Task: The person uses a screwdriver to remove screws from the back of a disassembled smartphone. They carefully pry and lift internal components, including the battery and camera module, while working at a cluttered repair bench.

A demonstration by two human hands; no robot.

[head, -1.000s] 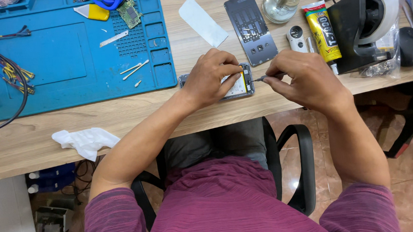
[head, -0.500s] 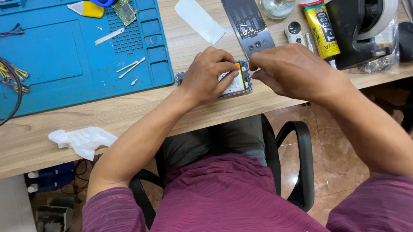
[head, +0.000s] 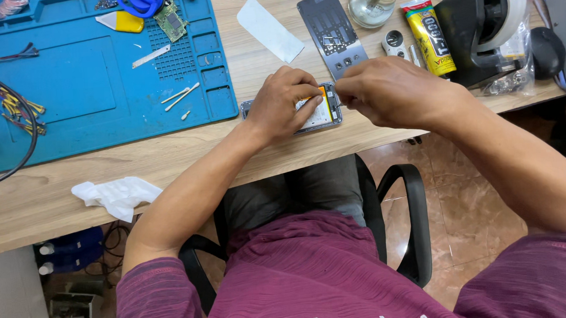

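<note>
Setting: small electronics repair bench, prob. phone-repair workshop. Evidence: wooden desk [head: 167, 158] w/ blue silicone work mat [head: 86, 92], compartmented; loose green circuit board [head: 171, 19]; coloured wire bundle [head: 9, 102]; opened phone chassis [head: 322, 108]; detached grey back panel [head: 331, 30]; yellow glue tube [head: 430, 35]; glass solvent bottle [head: 373, 2]; tape dispenser [head: 495, 19]; crumpled wipe [head: 118, 195]. Office chair, tiled floor.
</note>
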